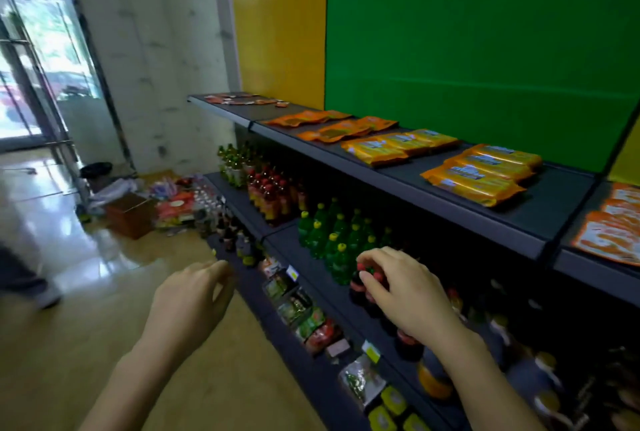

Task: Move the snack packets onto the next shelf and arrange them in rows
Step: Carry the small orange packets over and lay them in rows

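On the top shelf (557, 198) the orange snack packets (476, 177) lie in slanted rows, above and beyond both hands; the right hand (407, 295), pinching a red bottle cap (362, 266), is nearer than the loosely curled, empty left hand (190, 299).

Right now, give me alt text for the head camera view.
Two bare hands reach toward a dark drinks shelf: the left hand open, the right hand in front of red-capped bottles. Orange snack packets lie in rows on the top shelf.
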`<state>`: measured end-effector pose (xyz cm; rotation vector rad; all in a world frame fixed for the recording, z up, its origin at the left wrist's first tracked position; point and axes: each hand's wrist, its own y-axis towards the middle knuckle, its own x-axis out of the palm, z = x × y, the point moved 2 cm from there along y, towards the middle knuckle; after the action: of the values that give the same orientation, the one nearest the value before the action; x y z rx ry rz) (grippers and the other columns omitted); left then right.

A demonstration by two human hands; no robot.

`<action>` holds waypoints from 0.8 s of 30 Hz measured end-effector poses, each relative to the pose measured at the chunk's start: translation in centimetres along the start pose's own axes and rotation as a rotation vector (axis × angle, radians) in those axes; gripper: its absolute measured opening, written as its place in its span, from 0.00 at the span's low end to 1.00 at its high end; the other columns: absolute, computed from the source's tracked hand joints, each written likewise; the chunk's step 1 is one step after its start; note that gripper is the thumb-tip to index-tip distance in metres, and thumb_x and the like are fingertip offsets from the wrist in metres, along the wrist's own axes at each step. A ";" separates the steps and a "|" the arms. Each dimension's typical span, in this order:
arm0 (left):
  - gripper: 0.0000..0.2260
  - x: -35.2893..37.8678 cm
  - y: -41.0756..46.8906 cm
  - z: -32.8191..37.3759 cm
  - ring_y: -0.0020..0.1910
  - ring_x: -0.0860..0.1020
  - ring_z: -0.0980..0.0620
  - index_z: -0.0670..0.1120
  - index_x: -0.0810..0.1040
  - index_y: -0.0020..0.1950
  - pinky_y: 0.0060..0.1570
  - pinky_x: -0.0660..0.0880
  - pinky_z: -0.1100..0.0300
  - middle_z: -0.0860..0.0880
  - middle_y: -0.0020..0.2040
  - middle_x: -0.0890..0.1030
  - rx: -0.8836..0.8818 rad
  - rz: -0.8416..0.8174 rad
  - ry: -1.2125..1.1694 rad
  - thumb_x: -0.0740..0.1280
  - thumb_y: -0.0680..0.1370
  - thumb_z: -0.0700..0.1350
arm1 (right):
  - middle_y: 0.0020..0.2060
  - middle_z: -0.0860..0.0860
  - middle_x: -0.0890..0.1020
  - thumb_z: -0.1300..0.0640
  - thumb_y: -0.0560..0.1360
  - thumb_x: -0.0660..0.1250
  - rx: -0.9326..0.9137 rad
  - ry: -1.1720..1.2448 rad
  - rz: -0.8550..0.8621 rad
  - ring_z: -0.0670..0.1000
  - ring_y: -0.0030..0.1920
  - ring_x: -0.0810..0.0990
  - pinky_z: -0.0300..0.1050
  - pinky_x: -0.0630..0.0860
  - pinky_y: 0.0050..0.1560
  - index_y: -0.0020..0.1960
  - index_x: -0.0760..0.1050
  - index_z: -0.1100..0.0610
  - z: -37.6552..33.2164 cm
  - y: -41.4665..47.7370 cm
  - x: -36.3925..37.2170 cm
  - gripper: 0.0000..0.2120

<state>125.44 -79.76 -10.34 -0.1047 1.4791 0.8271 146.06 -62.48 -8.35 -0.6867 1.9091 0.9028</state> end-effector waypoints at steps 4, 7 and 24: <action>0.03 -1.3 1.4 -3.6 0.37 0.81 0.47 0.48 0.81 0.46 0.32 0.75 0.57 0.50 0.38 0.83 -0.027 0.063 -0.015 0.70 0.73 0.44 | 0.58 0.41 0.75 0.47 0.79 0.56 -0.020 0.020 0.006 0.45 0.59 0.74 0.41 0.72 0.53 0.62 0.70 0.46 -2.8 4.0 2.3 0.13; 0.03 -0.8 3.1 -5.8 0.39 0.81 0.47 0.49 0.81 0.46 0.32 0.71 0.59 0.51 0.39 0.82 -0.063 0.083 -0.031 0.69 0.73 0.45 | 0.57 0.41 0.76 0.47 0.79 0.56 -0.030 0.009 -0.006 0.44 0.58 0.74 0.41 0.72 0.51 0.62 0.70 0.46 -3.8 7.1 3.8 0.13; 0.06 7.9 24.5 -20.3 0.43 0.79 0.52 0.50 0.78 0.48 0.37 0.72 0.59 0.53 0.43 0.82 -0.139 0.121 -0.005 0.64 0.76 0.50 | 0.57 0.39 0.76 0.47 0.79 0.57 -0.122 0.070 -0.010 0.43 0.57 0.74 0.36 0.68 0.48 0.61 0.71 0.45 -8.0 34.7 15.1 0.13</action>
<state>94.31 -69.52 -10.02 -0.1181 1.4329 1.0279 109.29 -50.32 -8.07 -0.8092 1.9220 1.0064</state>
